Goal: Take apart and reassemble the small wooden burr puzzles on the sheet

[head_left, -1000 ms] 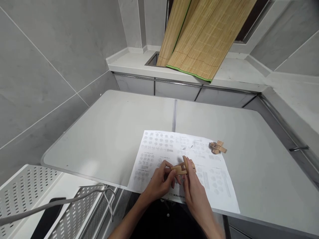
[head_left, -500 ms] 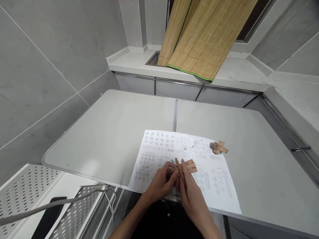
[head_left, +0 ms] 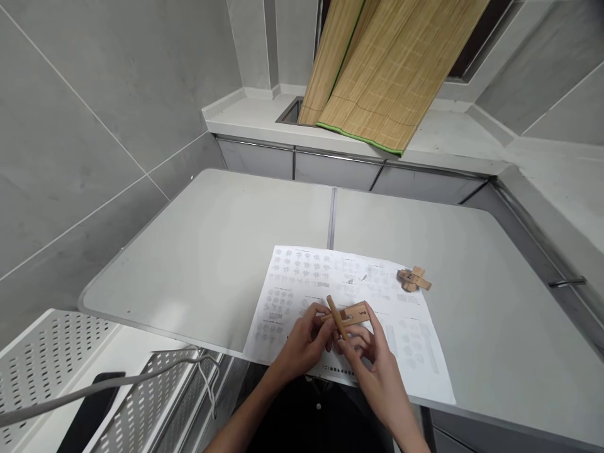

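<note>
Head view, looking down: a person's two bare hands meet over a sheet of paper [head_left: 401, 380] near the close edge of a pale worktop [head_left: 221, 239], holding crossed wooden pieces [head_left: 336, 316] between them. The left hand [head_left: 302, 340] pinches the left end of these pieces between thumb and curled fingers. The right hand [head_left: 381, 365] grips them from the other side, its thumb at the lower end of a slanting stick and its index finger at the far end of a flat, notched piece with a dark mark. How the pieces join is partly hidden by the fingers. The sheet is printed with rows of small grey diagrams, too faint to read. On its upper right edge sits a wooden cluster [head_left: 413, 279] of crossing bars, one bearing a black character. Beyond the worktop, a straw-coloured mat [head_left: 372, 82] with green edging hangs over a white ledge [head_left: 255, 116]. At lower left, a grey cable [head_left: 117, 382] runs across a white perforated rack [head_left: 47, 349] and over a flat black object [head_left: 89, 412].
</note>
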Motion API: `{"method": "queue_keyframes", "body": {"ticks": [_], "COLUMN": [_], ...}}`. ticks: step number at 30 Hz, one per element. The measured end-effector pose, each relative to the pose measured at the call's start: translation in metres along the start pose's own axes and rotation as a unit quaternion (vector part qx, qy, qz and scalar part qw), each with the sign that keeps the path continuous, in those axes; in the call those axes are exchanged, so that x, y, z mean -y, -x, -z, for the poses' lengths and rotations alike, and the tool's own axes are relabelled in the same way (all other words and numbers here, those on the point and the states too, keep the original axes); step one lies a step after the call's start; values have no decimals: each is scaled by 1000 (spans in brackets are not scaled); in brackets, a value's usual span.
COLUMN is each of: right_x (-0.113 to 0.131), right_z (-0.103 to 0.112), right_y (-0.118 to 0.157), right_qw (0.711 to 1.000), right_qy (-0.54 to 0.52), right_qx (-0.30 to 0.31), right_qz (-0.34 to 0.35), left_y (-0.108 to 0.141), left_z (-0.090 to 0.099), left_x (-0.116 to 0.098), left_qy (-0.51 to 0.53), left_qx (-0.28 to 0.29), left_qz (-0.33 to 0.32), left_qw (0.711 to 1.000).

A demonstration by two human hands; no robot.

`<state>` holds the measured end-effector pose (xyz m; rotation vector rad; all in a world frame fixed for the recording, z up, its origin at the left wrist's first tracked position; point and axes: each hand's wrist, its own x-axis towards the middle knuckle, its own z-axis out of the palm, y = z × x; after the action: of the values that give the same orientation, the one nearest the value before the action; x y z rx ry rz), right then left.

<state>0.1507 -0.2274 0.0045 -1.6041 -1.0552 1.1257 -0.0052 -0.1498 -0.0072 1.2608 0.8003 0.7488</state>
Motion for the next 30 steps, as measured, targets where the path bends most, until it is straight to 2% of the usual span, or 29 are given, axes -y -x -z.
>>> {"method": "queue_keyframes", "body": {"ticks": [9,18,21,24,27,30], "right_x": [-4,-8,-7,-6,-10,-19], "right_z": [-14,-4,7,22,35,40], "right_y": [1,-3,-6,-11,-21,-35], "right_qw": [994,997,1000,995,970,941], "right_qy": [-95,-68,-11,94,207,270], "right_qx": [-55,-33,-16,-15,-33,-20], "right_qz": [-28,-22,1,39,124,204], "left_y": [0,-1,-1,-2,-2,-2], "left_z": [0,-2,-1,-1,0,1], "left_x": [3,1,2,4,5,5], "left_qy": [-18,4,27,46,51,45], "left_qx": [-6,0,-14,-39,-50,-48], "left_qz": [-15,-9,-10,-10,-13,-15], "left_qw": [1000,1000,1000,998,997,998]}}
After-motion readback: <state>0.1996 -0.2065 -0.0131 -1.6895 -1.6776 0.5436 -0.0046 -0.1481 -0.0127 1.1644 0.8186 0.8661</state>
